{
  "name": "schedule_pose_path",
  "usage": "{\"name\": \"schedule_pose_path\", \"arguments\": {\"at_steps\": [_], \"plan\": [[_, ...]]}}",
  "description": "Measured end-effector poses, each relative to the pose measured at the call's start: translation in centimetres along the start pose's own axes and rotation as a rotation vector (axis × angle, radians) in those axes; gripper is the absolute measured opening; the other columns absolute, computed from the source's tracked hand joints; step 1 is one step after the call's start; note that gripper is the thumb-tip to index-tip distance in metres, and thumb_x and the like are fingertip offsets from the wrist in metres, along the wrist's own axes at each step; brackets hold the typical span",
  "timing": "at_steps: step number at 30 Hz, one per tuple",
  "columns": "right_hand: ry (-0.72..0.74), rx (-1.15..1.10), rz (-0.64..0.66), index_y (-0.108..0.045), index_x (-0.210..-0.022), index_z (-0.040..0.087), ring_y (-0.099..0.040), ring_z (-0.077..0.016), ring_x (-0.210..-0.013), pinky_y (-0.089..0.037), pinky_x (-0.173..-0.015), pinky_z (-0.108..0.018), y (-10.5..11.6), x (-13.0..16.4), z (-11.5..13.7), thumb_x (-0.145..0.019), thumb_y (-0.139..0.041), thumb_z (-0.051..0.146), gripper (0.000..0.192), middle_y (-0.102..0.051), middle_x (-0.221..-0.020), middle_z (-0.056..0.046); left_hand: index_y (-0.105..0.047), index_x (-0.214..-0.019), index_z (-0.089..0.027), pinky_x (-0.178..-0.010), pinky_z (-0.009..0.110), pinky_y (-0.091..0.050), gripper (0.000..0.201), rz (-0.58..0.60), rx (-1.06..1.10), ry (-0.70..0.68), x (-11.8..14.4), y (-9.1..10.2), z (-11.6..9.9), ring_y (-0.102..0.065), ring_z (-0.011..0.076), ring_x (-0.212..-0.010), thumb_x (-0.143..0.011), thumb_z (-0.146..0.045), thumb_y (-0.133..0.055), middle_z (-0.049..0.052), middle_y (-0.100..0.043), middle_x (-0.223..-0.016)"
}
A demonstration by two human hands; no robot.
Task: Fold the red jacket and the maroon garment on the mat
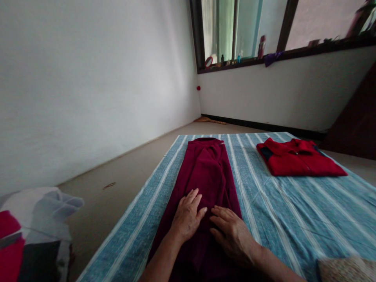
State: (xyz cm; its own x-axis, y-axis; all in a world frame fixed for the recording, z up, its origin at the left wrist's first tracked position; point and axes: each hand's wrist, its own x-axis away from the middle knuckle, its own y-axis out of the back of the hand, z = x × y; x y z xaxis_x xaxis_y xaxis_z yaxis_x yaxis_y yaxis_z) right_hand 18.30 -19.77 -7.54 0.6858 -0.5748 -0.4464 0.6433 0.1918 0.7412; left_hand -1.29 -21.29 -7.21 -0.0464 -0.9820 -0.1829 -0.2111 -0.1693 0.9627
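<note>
Both hands lie flat, palms down, on a maroon garment (207,172). Left hand (188,215) and right hand (232,231) sit side by side, thumbs nearly meeting, fingers spread and pointing away from the body. Nothing is pinched or gripped; they press on the cloth.

The garment lies lengthwise on a blue striped cloth (293,219) spread over the floor. Its sides look turned in already, so it forms a long narrow strip, collar end far from the person, near end running under the forearms.

A red shirt (296,158), folded into a flat rectangle, rests on the same cloth, well apart to the right. A loose heap of clothes (32,231) sits off the cloth at lower left, on the bare floor. Bottles line the window sill (235,62).

Step in hand, as I judge it: smoothing the narrow strip flat at its near half. The next move likely calls for a grasp at one end of the strip and a fold across its length, edges kept square so the bundle matches the red one.
</note>
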Motion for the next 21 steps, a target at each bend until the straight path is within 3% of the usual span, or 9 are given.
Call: {"name": "schedule_pose_path", "arguments": {"at_steps": [21], "plan": [[0.004, 0.004, 0.001, -0.063, -0.105, 0.018, -0.053, -0.0221, -0.114, -0.041, -0.101, -0.039, 0.20, 0.05, 0.09, -0.087, -0.052, 0.021, 0.022, -0.060, -0.120, -0.009, -0.052, -0.124, -0.016, -0.104, 0.046, -0.035, 0.040, -0.035, 0.018, -0.008, 0.07, -0.28, 0.11, -0.039, 0.0257, -0.129, -0.087, -0.031, -0.051, 0.013, -0.046, -0.138]]}}
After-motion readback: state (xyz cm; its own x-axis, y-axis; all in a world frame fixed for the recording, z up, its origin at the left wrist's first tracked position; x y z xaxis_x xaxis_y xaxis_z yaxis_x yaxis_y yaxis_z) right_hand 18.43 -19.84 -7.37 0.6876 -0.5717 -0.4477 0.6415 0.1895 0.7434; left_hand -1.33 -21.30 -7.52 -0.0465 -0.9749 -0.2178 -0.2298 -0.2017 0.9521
